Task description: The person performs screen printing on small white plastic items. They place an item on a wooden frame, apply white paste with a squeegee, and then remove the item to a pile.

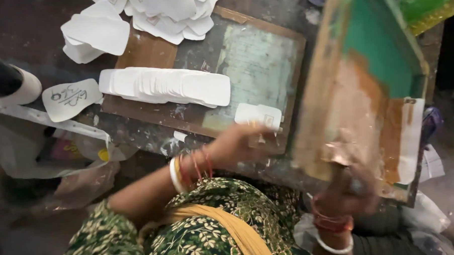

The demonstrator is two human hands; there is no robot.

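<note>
Wooden screen frame (359, 87), stiff, light: right hand (347, 188) grips near edge; left hand (240, 144) pinches flimsy white card (258, 115).

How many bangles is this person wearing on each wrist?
About 4 on the left wrist: one white, three reddish. About 3 on the right wrist: two reddish, one white. The picture is blurred, so thin ones may be missed.
</note>
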